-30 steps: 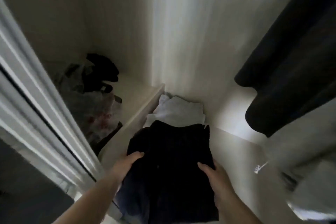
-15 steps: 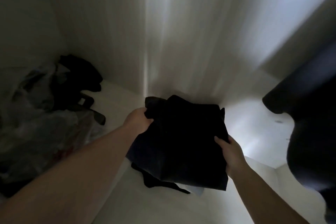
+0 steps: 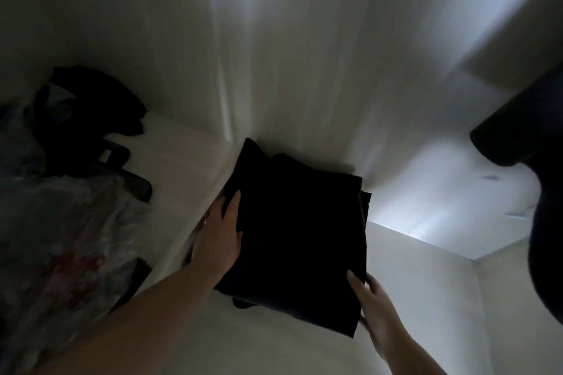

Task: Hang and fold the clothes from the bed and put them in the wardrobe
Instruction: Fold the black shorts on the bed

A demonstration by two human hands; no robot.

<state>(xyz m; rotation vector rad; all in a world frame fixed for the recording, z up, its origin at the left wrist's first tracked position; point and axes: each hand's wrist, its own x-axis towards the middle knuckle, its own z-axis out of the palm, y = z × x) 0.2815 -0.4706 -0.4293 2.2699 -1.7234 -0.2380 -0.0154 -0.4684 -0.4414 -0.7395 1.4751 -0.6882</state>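
Note:
A folded black garment [image 3: 300,234] lies deep in the wardrobe, against the white back wall [image 3: 289,55]. My left hand [image 3: 217,240] presses flat along its left edge, thumb on top of the cloth. At the garment's near right corner, my right hand [image 3: 374,310] grips the fabric with the thumb above and the fingers underneath. The white clothes seen earlier under it are hidden now. The light is dim.
A raised white shelf [image 3: 179,158] on the left holds a clear plastic bag [image 3: 58,240] and black straps and cloth [image 3: 94,119]. A dark hanging garment [image 3: 536,179] fills the right edge. The pale wardrobe floor [image 3: 426,298] stretches to the right.
Both hands have pushed the folded black garment further back until it reaches the rear wall. It now covers the white clothes. My view has moved deeper into the wardrobe.

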